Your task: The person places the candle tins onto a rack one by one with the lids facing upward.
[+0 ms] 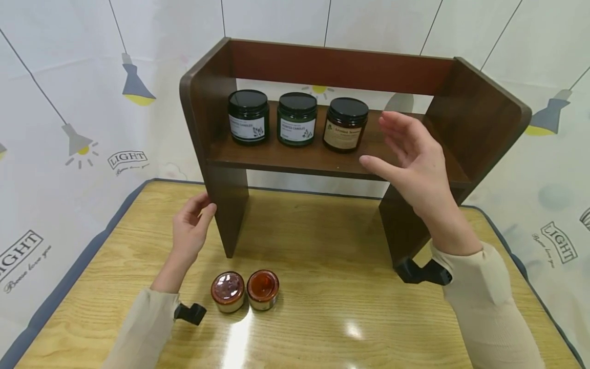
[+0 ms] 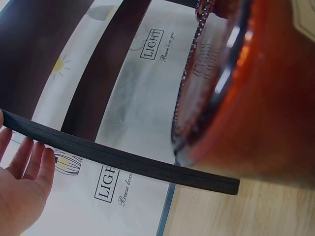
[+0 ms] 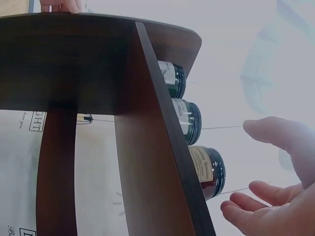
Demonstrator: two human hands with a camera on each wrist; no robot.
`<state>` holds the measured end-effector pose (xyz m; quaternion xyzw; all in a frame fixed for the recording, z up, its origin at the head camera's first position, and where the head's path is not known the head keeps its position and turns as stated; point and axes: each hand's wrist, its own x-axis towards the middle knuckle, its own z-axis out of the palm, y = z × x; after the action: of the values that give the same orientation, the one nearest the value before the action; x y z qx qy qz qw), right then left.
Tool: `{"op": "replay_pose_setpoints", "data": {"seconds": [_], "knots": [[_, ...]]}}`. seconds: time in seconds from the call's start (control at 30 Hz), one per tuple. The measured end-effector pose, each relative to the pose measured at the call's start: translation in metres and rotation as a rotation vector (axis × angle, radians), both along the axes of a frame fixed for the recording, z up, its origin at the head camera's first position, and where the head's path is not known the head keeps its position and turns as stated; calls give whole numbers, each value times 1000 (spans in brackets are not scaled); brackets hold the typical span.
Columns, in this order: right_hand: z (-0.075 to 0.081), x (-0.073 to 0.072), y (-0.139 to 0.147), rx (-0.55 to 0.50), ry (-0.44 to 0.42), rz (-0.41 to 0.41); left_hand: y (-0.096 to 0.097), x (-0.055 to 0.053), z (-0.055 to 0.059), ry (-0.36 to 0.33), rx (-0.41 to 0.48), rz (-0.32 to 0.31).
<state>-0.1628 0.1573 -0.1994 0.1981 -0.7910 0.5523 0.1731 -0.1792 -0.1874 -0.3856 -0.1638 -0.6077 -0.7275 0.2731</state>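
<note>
My right hand [image 1: 415,159] is raised in front of the shelf, fingers spread and curved with nothing between them. Just left of it, apart from the fingers, an amber candle jar [image 1: 344,125] with a black lid and tan label stands on the shelf board. Beside that jar are a green candle jar [image 1: 297,119] and a dark candle jar [image 1: 248,117], both with white labels. My left hand [image 1: 191,223] touches the left side panel of the dark wooden shelf [image 1: 322,161]. In the left wrist view its fingers [image 2: 37,162] lie loosely by the panel's edge.
Two small reddish-amber glass jars [image 1: 228,292] stand side by side on the wooden table [image 1: 332,312], near my left wrist. One fills much of the left wrist view. Behind the shelf hangs a white wall covering [image 1: 170,56] with printed lamps.
</note>
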Motion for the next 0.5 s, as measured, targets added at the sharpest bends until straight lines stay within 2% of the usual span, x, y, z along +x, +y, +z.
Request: {"op": "replay_pose_setpoints", "data": {"seconds": [0.23,0.5], "knots": [[-6,11,-1,1,13,34,0,-1,0,6,8,9],[-11,21,-4,-70,16,107,0,-2,-1,7,12,8]]}}
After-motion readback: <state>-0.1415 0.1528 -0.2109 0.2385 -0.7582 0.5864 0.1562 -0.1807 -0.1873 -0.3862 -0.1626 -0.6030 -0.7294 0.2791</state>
